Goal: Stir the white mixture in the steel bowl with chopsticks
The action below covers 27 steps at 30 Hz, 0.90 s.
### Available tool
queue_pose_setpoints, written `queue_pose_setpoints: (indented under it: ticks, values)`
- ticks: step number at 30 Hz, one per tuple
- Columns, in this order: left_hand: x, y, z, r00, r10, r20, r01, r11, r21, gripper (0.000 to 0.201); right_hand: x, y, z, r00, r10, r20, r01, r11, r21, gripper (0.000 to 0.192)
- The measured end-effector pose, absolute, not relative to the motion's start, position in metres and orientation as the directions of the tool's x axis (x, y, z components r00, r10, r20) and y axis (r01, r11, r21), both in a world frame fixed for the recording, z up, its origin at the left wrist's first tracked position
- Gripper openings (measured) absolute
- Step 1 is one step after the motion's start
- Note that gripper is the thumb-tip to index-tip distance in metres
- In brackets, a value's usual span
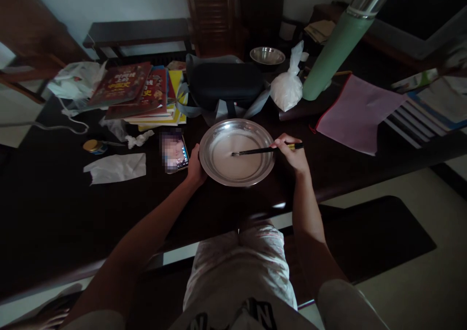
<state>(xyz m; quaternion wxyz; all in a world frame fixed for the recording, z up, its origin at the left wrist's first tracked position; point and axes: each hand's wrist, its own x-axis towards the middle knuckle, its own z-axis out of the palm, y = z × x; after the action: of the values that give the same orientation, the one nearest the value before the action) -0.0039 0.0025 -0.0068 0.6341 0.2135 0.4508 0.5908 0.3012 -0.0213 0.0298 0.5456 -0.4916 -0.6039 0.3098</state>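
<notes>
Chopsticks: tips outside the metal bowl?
No, the chopsticks held by the right hand reach into the metal bowl, tips in its whitish contents.

A dim indoor scene with a nearly black table (54, 213) that swallows detail. Soft daylight from the upper left pales the wall and floor. The metal bowl (219, 174) catches a mild sheen on its rim. The wide lens bends the edges, slanting the flask (335, 52). The phone (174, 151) screen is pixelated. Focus is fairly sharp centrally.

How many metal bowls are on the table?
2. A wide shiny steel bowl of white liquid sits between the hands at the near edge; a small steel bowl sits far back. Clutter may hide others.
</notes>
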Motion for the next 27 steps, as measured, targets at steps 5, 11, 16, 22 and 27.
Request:
queue_pose_setpoints:
  ticks: [5, 11, 16, 22, 27]
  values:
    - [-0.0033, 0.0015, -0.0049, -0.122, 0.923, -0.365, -0.559, 0.240, 0.794, 0.033, 0.3047, -0.0227, 0.0315, 0.201, 0.922, 0.332, 0.220, 0.288, -0.932, 0.054]
    - [-0.0037, 0.0013, -0.0036, -0.110, 0.927, -0.358, -0.547, 0.244, 0.801, 0.034, 0.3005, -0.0225, 0.0322, 0.098, 0.934, 0.344, 0.252, 0.311, -0.916, 0.051]
    - [-0.0038, 0.0014, -0.0044, -0.093, 0.935, -0.343, -0.537, 0.243, 0.808, 0.037, 0.3038, -0.0234, 0.0323, 0.207, 0.924, 0.322, 0.205, 0.281, -0.938, 0.053]
    - [-0.0038, 0.0016, -0.0045, -0.114, 0.936, -0.332, -0.540, 0.222, 0.812, 0.032, 0.3016, -0.0223, 0.0309, 0.091, 0.933, 0.349, 0.268, 0.315, -0.910, 0.049]
    - [-0.0033, 0.0017, -0.0057, -0.095, 0.932, -0.350, -0.558, 0.241, 0.794, 0.033, 0.3038, -0.0248, 0.0324, 0.199, 0.922, 0.333, 0.237, 0.284, -0.929, 0.052]
